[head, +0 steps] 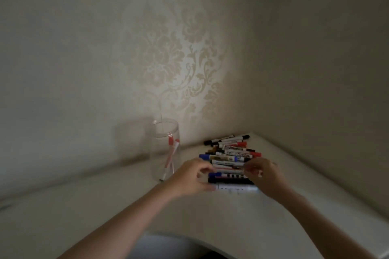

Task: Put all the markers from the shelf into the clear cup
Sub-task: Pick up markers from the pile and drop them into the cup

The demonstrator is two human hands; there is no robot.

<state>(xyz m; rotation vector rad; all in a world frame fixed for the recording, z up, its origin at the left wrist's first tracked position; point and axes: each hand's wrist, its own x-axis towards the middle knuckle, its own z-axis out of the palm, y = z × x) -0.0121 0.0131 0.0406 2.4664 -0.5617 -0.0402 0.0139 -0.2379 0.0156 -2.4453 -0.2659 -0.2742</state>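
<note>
A pile of several markers (pixel 230 153) lies side by side on the white corner shelf (pixel 105 206), stretching toward the back corner. My left hand (pixel 189 176) grips the left ends of the nearest markers (pixel 231 176), and my right hand (pixel 265 174) grips their right ends. The clear cup (pixel 165 149) stands upright to the left of the pile, against the wall, with two red-capped markers (pixel 171 153) leaning inside it.
Patterned wallpaper (pixel 174 59) backs the shelf and a plain wall (pixel 326 90) closes it on the right. The shelf's curved front edge (pixel 189 235) runs below my forearms.
</note>
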